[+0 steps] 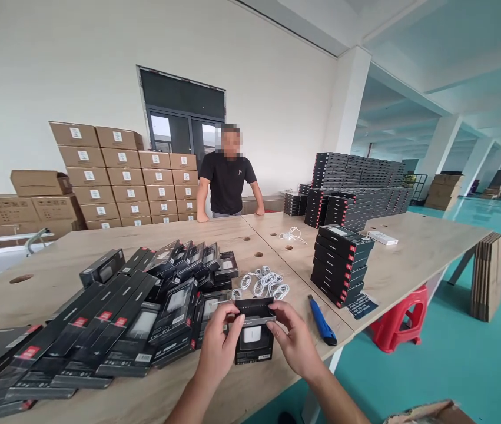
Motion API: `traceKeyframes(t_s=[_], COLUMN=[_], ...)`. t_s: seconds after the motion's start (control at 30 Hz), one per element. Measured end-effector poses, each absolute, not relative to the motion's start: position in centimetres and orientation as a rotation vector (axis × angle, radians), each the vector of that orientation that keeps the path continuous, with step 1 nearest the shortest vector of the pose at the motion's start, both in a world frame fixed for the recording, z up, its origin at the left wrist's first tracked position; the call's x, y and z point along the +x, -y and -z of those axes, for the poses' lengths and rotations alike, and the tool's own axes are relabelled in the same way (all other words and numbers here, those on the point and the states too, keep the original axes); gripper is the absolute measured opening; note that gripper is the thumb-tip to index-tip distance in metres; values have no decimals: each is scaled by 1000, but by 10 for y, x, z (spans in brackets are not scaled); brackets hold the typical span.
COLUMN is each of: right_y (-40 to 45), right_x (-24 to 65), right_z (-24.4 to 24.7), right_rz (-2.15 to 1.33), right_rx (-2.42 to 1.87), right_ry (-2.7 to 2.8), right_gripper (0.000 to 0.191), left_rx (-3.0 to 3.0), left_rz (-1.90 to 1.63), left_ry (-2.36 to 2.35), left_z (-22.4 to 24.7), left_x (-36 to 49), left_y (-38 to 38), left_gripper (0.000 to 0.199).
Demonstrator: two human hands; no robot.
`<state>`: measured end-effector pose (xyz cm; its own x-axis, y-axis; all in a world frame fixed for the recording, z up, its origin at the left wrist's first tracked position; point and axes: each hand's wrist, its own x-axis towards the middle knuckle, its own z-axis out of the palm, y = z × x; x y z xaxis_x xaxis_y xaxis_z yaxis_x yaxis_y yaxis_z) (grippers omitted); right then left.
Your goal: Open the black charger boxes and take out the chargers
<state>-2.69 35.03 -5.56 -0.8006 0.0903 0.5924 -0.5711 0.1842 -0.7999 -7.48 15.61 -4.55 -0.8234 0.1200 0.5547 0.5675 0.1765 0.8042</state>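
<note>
Between both hands a small black box (254, 354) stands upright near the table's front edge, its top flap raised and a white charger (251, 334) showing in its front. My left hand (221, 335) pinches the upper left corner by the flap. On the opposite corner, the fingers and thumb of my right hand (293, 335) are closed on the top edge. Several coiled white cables (268, 282) lie just behind the box. A blue utility knife (321, 321) rests to the right of my right hand.
Many black boxes (113, 312) lie piled at the left. A stack of black boxes (341, 265) stands at right, with a larger wall of boxes (360, 176) behind. A person in a black shirt (228, 182) leans on the far table edge. A red stool (402, 321) is beside the table.
</note>
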Motion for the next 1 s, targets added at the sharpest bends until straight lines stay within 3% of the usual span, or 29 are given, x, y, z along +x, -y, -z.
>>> traceKeyframes(t_s=[0.2, 0.27, 0.37, 0.5, 0.7, 1.0], right_y=[-353, -351, -349, -350, -360, -368], right_x=[-19, -16, -11, -12, -21, -25], right_z=[47, 41, 34, 25, 5, 7], right_rz=[-1423, -1437, -1525, -1476, -1465, -1595], right_rx=[457, 452, 467, 510, 639, 635], right_ry=[2044, 2037, 1980, 2024, 2118, 2153], right_gripper=[14, 9, 22, 12, 21, 29], left_rx=[-934, -933, -908, -1095, -1133, -1165], left_rz=[1299, 1331, 1473, 1392, 1285, 1342], left_ry=[2129, 2128, 2101, 2211, 2365, 2426], left_z=[45, 43, 38, 23, -2, 7], left_x=[-75, -75, -71, -66, -74, -82], left_y=[-137, -137, -134, -127, -127, -124], left_gripper=[15, 11, 6, 13, 26, 24])
